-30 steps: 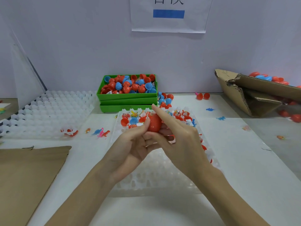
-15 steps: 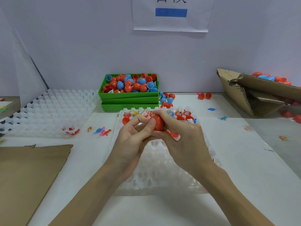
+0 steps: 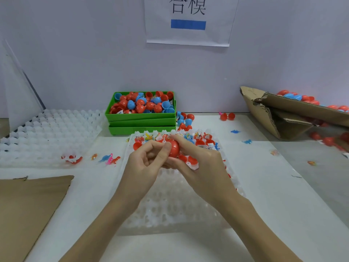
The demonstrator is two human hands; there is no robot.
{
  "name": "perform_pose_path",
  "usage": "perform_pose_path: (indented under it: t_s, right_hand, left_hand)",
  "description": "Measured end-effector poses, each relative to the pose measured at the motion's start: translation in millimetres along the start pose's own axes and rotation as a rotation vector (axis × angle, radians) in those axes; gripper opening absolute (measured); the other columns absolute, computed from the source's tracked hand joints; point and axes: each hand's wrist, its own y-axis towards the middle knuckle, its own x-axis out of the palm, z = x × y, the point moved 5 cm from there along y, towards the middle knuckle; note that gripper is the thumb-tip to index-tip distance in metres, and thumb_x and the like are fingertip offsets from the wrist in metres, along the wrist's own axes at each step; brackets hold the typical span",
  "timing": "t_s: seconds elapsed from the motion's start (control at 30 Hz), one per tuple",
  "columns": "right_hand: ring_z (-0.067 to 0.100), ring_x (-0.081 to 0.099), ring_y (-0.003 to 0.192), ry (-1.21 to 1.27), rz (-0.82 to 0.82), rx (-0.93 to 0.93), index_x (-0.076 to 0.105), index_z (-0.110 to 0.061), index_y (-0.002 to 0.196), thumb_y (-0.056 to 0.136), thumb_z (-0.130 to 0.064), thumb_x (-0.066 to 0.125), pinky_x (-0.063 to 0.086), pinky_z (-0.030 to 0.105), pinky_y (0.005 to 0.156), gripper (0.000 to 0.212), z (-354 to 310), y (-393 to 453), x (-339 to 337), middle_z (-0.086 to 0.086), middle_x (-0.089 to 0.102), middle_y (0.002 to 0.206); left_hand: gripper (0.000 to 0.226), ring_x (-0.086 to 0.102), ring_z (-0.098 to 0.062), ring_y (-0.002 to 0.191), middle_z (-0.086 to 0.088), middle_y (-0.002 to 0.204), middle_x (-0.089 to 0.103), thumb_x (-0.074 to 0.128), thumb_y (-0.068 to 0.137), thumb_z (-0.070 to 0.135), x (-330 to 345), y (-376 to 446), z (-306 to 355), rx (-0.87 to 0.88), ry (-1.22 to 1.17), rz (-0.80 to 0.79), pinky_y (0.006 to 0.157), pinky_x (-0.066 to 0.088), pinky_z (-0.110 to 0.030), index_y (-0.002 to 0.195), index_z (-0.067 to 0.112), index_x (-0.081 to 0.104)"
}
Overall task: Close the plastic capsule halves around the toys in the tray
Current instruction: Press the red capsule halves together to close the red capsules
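A red plastic capsule (image 3: 173, 149) is held between both hands above the white cell tray (image 3: 170, 208). My left hand (image 3: 146, 163) pinches its left side with thumb and fingers. My right hand (image 3: 200, 163) curls round its right side from above. Whether the two halves are fully joined is hidden by my fingers. Along the tray's far rows sit open red capsule halves with small toys (image 3: 200, 141) in them.
Stacked green bins (image 3: 141, 120) of red and blue capsule halves stand behind the tray. A second white cell tray (image 3: 47, 137) lies at left, brown cardboard (image 3: 28, 208) at near left, a torn cardboard box (image 3: 283, 114) with capsules at right. Small toy dinosaurs (image 3: 110, 158) lie loose on the table.
Both hands have lowered with the capsule towards the tray. My right index finger, raised over the capsule before, now curls down round it, and my left thumb presses its side.
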Motion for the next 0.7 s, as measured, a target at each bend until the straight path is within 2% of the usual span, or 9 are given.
perform_pose_path:
  t_s: [0.03, 0.1, 0.23, 0.3, 0.37, 0.47, 0.6, 0.7]
  right_hand:
    - [0.005, 0.069, 0.100, -0.001, -0.013, 0.010, 0.060, -0.020, 0.142, 0.088, -0.044, 0.070, 0.049, 0.011, 0.094, 0.060, 2, 0, 0, -0.008, 0.076, 0.113]
    - [0.002, 0.067, 0.103, 0.004, -0.018, 0.007, 0.060, -0.021, 0.142, 0.088, -0.042, 0.073, 0.047, 0.008, 0.094, 0.060, 4, 0, 0, -0.009, 0.075, 0.115]
    - [-0.019, 0.057, 0.092, 0.006, 0.056, -0.060, 0.064, -0.019, 0.136, 0.088, -0.040, 0.070, 0.042, 0.001, 0.087, 0.053, 1, 0, -1, -0.014, 0.074, 0.106]
    - [-0.013, 0.058, 0.082, 0.021, 0.089, -0.081, 0.066, -0.018, 0.133, 0.091, -0.034, 0.070, 0.047, 0.005, 0.079, 0.045, 0, 0, 0, -0.012, 0.075, 0.098]
    - [-0.003, 0.061, 0.081, 0.038, 0.127, -0.098, 0.068, -0.017, 0.130, 0.092, -0.029, 0.068, 0.048, 0.005, 0.076, 0.040, -2, 0, 0, -0.007, 0.077, 0.096]
    - [-0.012, 0.062, 0.092, 0.052, 0.148, -0.114, 0.069, -0.013, 0.130, 0.092, -0.026, 0.069, 0.044, 0.001, 0.084, 0.040, -4, 1, 0, -0.007, 0.077, 0.105]
    - [0.000, 0.065, 0.116, 0.145, 0.077, -0.075, 0.060, -0.015, 0.142, 0.096, -0.026, 0.070, 0.049, 0.013, 0.099, 0.048, 0, -1, 0, -0.010, 0.070, 0.126]
    - [0.003, 0.068, 0.113, 0.288, 0.072, 0.003, 0.066, -0.013, 0.132, 0.097, -0.015, 0.070, 0.056, 0.026, 0.097, 0.036, 4, 0, 1, -0.009, 0.073, 0.122]
  left_hand:
    - [0.032, 0.077, -0.021, 0.086, -0.006, 0.091, 0.079, 0.061, 0.097, 0.038, 1, 0, 0, 0.002, 0.009, -0.009, 0.074, 0.057, -0.018, 0.107, 0.011, 0.074]
    - [0.033, 0.077, -0.024, 0.091, -0.008, 0.095, 0.079, 0.059, 0.098, 0.038, 1, 0, -3, -0.042, -0.036, -0.042, 0.078, 0.059, -0.022, 0.110, 0.012, 0.074]
    - [0.031, 0.075, -0.031, 0.097, -0.014, 0.102, 0.078, 0.066, 0.095, 0.036, -1, 2, -6, -0.106, -0.128, -0.070, 0.086, 0.060, -0.030, 0.107, 0.009, 0.074]
    - [0.030, 0.075, -0.033, 0.096, -0.018, 0.101, 0.077, 0.068, 0.094, 0.036, -1, 2, -8, -0.123, -0.185, -0.072, 0.088, 0.060, -0.031, 0.102, 0.007, 0.072]
    - [0.026, 0.076, -0.034, 0.095, -0.022, 0.100, 0.077, 0.068, 0.095, 0.033, 1, 1, -10, -0.133, -0.232, -0.063, 0.090, 0.060, -0.033, 0.101, 0.008, 0.072]
    - [0.024, 0.075, -0.035, 0.099, -0.026, 0.106, 0.075, 0.070, 0.093, 0.030, 1, 1, -13, -0.161, -0.325, -0.055, 0.094, 0.060, -0.035, 0.104, 0.009, 0.074]
    - [0.022, 0.077, -0.029, 0.097, -0.024, 0.106, 0.077, 0.076, 0.086, 0.030, 0, 2, -11, -0.197, -0.426, -0.039, 0.085, 0.061, -0.029, 0.102, 0.014, 0.079]
    - [0.029, 0.078, -0.032, 0.097, -0.020, 0.104, 0.078, 0.082, 0.079, 0.032, -6, 4, -6, -0.127, -0.323, -0.004, 0.082, 0.062, -0.030, 0.104, 0.016, 0.080]
